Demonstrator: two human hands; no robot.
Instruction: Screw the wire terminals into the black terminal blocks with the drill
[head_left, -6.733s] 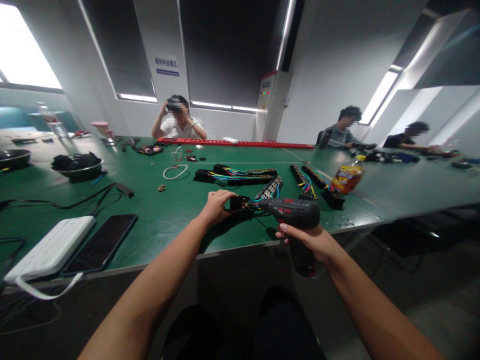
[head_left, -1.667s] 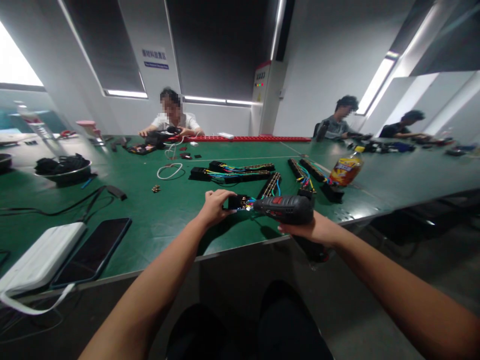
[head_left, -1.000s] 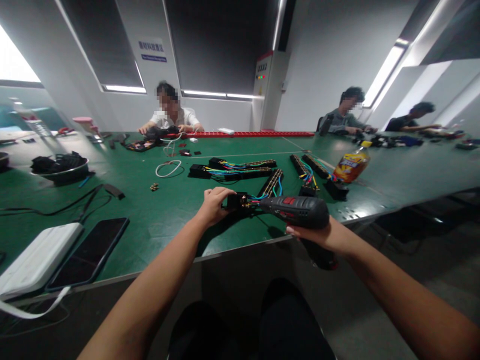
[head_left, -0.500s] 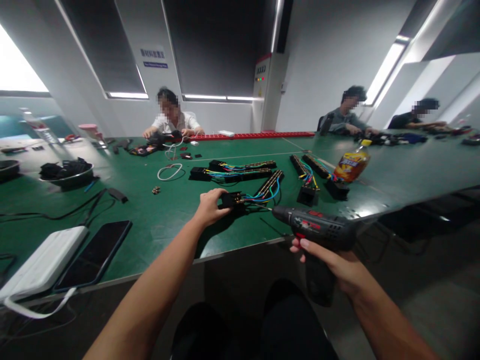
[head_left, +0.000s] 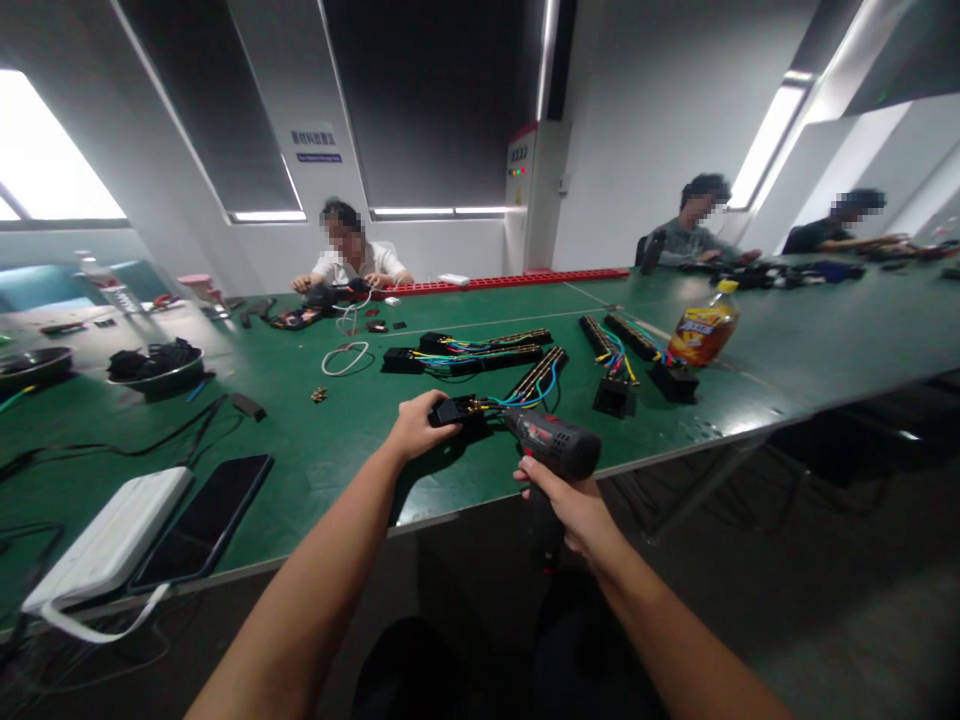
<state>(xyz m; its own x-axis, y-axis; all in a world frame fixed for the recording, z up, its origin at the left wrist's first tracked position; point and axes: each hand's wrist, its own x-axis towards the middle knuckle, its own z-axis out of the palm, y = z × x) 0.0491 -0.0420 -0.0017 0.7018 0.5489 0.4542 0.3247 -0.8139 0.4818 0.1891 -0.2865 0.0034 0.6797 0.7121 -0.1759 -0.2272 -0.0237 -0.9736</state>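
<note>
Left hand [head_left: 415, 425] grip pinches a wired black block [head_left: 448, 411] on the desk [head_left: 315, 440], right hand [head_left: 564, 492] clasps a drill [head_left: 555, 443] at the block's four o'clock, fastening apparently unfinished, completion of four similar units [head_left: 499, 357] unclear.

The single view comes from a camera worn on the person's head, above and behind the left hand [head_left: 417, 428] and the right hand [head_left: 564, 497]. It faces forward and down across the tabletop [head_left: 330, 470], near enough that both forearms [head_left: 319, 560] rise through its lower part, and wide enough to include the wall [head_left: 630, 150] well beyond the hands.
</note>
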